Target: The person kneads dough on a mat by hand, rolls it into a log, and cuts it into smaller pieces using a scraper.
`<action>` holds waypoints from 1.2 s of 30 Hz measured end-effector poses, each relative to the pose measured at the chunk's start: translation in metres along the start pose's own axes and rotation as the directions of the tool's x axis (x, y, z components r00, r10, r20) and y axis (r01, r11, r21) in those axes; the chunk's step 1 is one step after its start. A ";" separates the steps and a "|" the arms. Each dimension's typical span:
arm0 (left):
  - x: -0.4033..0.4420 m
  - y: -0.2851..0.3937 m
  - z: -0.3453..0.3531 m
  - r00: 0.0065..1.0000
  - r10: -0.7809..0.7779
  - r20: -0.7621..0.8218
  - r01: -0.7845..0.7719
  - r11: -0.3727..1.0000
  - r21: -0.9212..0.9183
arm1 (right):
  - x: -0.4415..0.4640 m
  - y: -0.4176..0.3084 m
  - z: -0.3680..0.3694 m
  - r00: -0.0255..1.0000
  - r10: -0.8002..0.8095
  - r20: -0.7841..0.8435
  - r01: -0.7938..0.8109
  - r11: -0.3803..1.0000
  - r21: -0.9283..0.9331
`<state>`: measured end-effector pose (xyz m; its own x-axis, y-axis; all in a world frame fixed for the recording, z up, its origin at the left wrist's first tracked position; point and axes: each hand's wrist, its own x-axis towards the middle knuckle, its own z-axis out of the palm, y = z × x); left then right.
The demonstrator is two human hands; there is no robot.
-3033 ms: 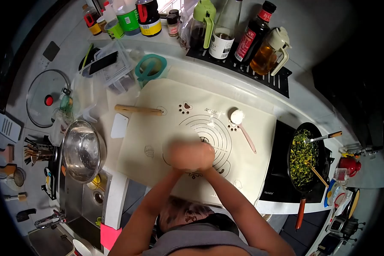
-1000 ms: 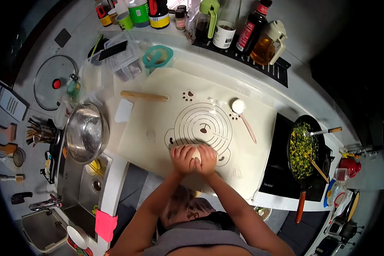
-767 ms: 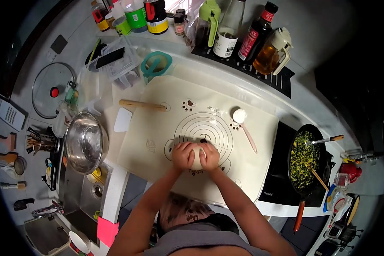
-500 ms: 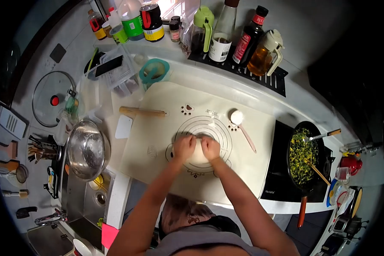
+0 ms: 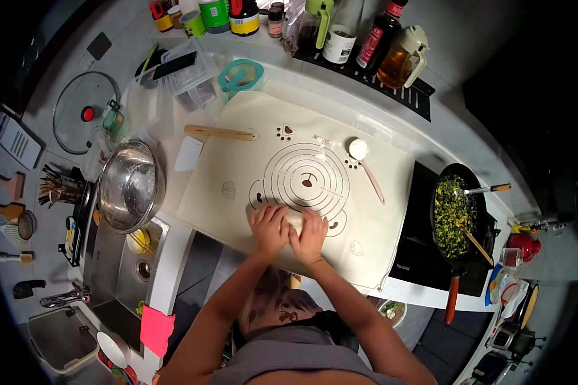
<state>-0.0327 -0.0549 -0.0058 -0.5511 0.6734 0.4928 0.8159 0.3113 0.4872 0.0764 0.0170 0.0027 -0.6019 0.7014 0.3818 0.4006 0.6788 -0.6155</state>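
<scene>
Across a pale kitchen bench [image 5: 433, 298], a cream mat [image 5: 374, 221] spreads out before a person, printed with concentric rings, a bear face and paw prints. A black cooktop [image 5: 404, 247] sits just right of the mat, bearing a frying pan [image 5: 455, 237] of chopped green and yellow food. On the mat's left stands a steel bowl [image 5: 130, 186], apart from it. Beyond the mat's far edge, a dark bottle [image 5: 374, 46] with a red label lines up beside a clear bottle [image 5: 340, 42] with a white one. A wooden rolling pin [image 5: 218, 133] lies over the mat's far left part, near a white scraper [image 5: 188, 154]; a pink-handled spoon [image 5: 370, 176] heaped with white powder rests toward its far right corner. At the mat's near edge, the left hand [image 5: 270, 226] and right hand [image 5: 309, 236] come together around a lump of pale dough [image 5: 295, 220], fingers spread and curved over it, the left on its left side, the right on its right. The dough lies between and partly beneath both palms, largely hidden, just on the near side of the printed rings. Small characters on the mat, bottle print and pale lettering on the cooktop's near edge are too small to read surely.
</scene>
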 end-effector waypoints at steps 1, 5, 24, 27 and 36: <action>-0.007 -0.009 0.000 0.999 0.036 -0.037 -0.038 0.998 -0.050 | -0.004 0.006 0.014 0.996 -0.036 -0.083 0.035 0.999 -0.018; -0.010 -0.037 0.013 0.992 0.064 -0.112 -0.089 0.967 -0.237 | -0.012 0.045 0.032 0.997 -0.075 0.020 0.069 0.976 0.205; 0.085 -0.025 0.042 0.969 -0.216 0.122 0.240 0.942 -0.236 | 0.097 0.038 0.000 0.972 0.166 0.167 -0.174 0.984 0.034; 0.070 -0.005 0.027 0.976 -0.145 0.160 0.160 0.983 -0.087 | 0.056 0.039 -0.013 0.996 0.020 0.086 -0.022 0.999 0.029; 0.027 0.012 0.032 0.982 0.143 0.126 -0.144 0.990 -0.002 | 0.023 0.018 0.017 0.998 0.032 -0.047 -0.030 0.999 0.042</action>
<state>-0.0324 -0.0119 -0.0097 -0.4022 0.7901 0.4627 0.8866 0.2099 0.4122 0.0577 0.0416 -0.0115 -0.5557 0.7320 0.3940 0.3887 0.6478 -0.6552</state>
